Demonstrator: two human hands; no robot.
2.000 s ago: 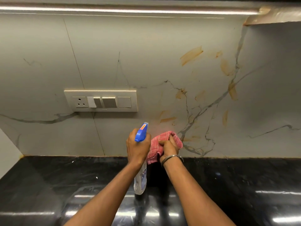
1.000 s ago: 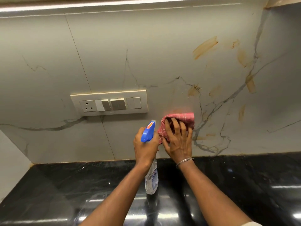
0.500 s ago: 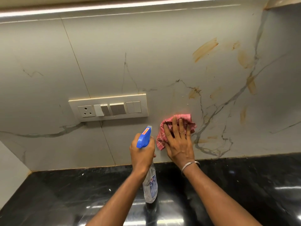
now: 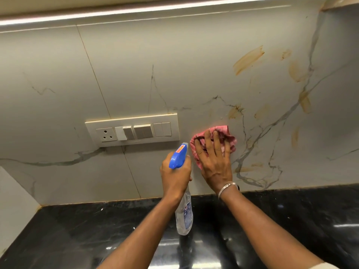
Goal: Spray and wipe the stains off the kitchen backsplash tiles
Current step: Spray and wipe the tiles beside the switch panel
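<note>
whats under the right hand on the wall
A pink checked cloth, pressed against the backsplash tile by the right hand with fingers spread. The tile patch beneath the cloth is covered, so any stain there cannot be seen.

Switch panel [image 4: 132,130] above black countertop [image 4: 77,230]

Pink cloth [image 4: 224,131] against tiles [image 4: 174,65]; orange stains [image 4: 248,59] rightward; spray bottle [image 4: 184,214] upright.

The right hand [image 4: 214,162] presses a pink cloth [image 4: 213,139] flat on the wall tiles [image 4: 174,65]. The left hand [image 4: 175,174] holds a spray bottle [image 4: 183,212]. Brown stains [image 4: 248,59] are on the tiles.
</note>
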